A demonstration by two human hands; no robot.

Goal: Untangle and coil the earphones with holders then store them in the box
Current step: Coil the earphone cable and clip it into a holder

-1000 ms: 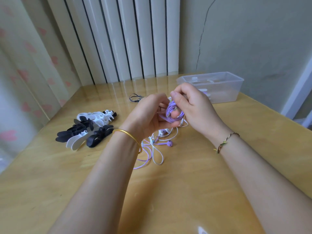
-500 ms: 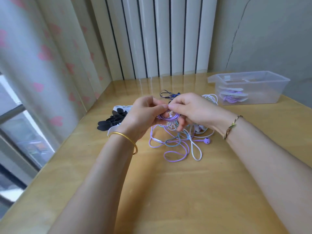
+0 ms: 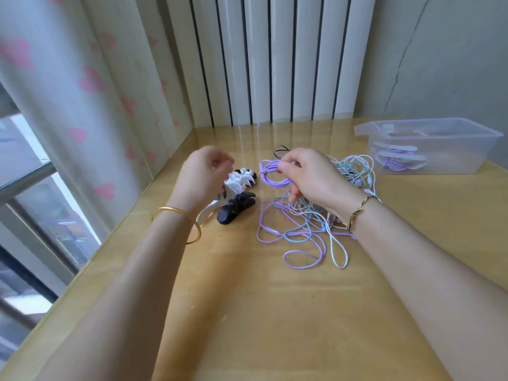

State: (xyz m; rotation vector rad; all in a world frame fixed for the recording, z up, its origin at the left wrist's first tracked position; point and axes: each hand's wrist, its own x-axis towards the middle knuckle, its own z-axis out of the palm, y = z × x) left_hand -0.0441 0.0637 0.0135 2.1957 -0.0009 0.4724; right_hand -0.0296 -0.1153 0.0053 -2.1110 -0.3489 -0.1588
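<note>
My right hand [image 3: 310,178] holds a coiled purple earphone [image 3: 272,178] above the table, its jack sticking out to the left. My left hand [image 3: 202,177] hovers, blurred, over the pile of black and white holders [image 3: 237,195] with fingers loosely curled and nothing in it. A tangle of purple, blue, green and white earphones [image 3: 310,229] lies on the table under and in front of my right hand. The clear plastic box [image 3: 428,145] stands at the back right with coiled purple earphones in white holders inside.
A wooden table [image 3: 247,312] carries everything; its left edge runs along a curtain [image 3: 82,92] and a window. White vertical slats [image 3: 275,59] and a cracked wall stand behind. A thin black cable [image 3: 280,150] lies behind my right hand.
My left hand has let go of the purple coil and moved left over the holders. My right hand keeps the coil. The view has swung to the left.
</note>
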